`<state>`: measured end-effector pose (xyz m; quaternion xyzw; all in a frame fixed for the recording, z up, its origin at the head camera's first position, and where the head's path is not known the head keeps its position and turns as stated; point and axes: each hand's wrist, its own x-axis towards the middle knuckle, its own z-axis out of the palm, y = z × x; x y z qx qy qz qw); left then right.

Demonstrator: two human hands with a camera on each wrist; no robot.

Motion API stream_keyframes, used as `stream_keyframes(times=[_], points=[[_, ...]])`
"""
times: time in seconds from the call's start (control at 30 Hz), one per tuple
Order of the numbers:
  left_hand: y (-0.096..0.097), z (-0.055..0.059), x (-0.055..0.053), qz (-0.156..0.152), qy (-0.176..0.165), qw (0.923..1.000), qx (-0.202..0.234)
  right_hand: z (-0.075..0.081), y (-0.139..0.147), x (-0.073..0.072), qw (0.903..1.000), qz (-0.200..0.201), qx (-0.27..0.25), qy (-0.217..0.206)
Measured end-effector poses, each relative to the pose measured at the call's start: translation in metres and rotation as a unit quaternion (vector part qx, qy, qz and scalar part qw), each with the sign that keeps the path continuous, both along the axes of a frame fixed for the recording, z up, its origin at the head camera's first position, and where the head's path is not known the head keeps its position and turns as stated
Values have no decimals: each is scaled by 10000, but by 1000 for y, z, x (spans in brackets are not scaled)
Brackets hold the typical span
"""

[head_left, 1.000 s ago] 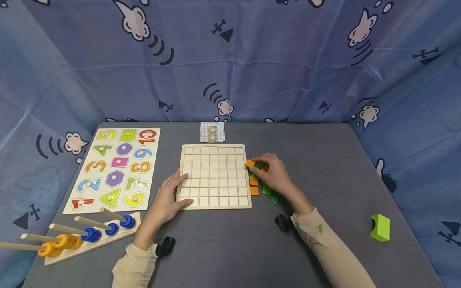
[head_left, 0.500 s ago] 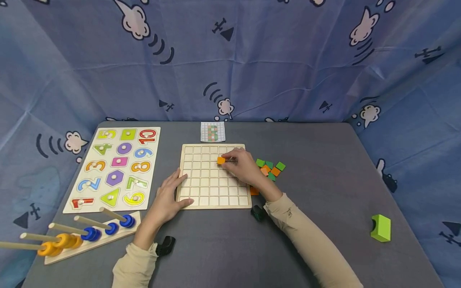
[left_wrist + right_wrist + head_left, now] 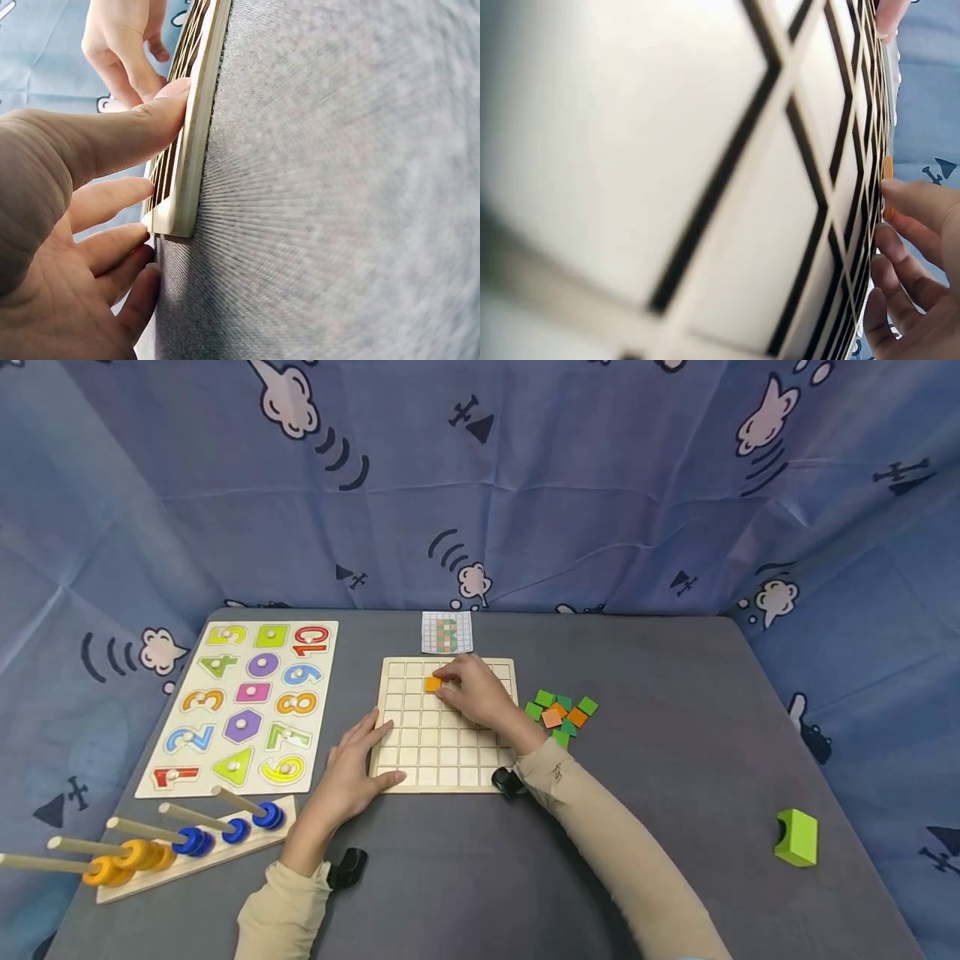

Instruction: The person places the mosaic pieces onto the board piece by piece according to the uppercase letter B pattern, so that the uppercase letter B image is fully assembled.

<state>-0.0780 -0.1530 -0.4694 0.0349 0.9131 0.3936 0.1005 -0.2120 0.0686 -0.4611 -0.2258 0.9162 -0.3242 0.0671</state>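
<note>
A wooden grid board (image 3: 450, 758) lies in the middle of the table. My left hand (image 3: 351, 767) rests on its left edge, thumb and fingers spread; in the left wrist view the thumb (image 3: 142, 131) lies on the rim. Over the upper part of the board, my right hand (image 3: 476, 692) pinches a small orange square tile (image 3: 432, 684) between thumb and fingers. Seen from the right wrist, that orange tile (image 3: 889, 169) stands at the grid's surface; whether it sits in a cell I cannot tell. A pile of green and orange tiles (image 3: 552, 718) lies right of the board.
A card with a coloured grid pattern (image 3: 447, 632) lies behind the board. To the left are a number-and-shape puzzle (image 3: 258, 760) and a peg stand with rings (image 3: 217, 857). A green notched block (image 3: 798, 837) stands far right.
My right hand has taken an orange tile from the pile and carried it left and away over the board, to its upper rows. The left hand has stayed on the board's edge.
</note>
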Motion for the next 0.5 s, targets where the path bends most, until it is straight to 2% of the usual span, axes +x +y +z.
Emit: stream_keyframes(times=[0.2,0.5], points=[[-1,-2,-2,-10,-43,10000,-86,-2,-4,-4,9999,-65,120,-90],[1,0,0,11,68,10000,-72,2,16,-1,9989,-187,-254,-351]])
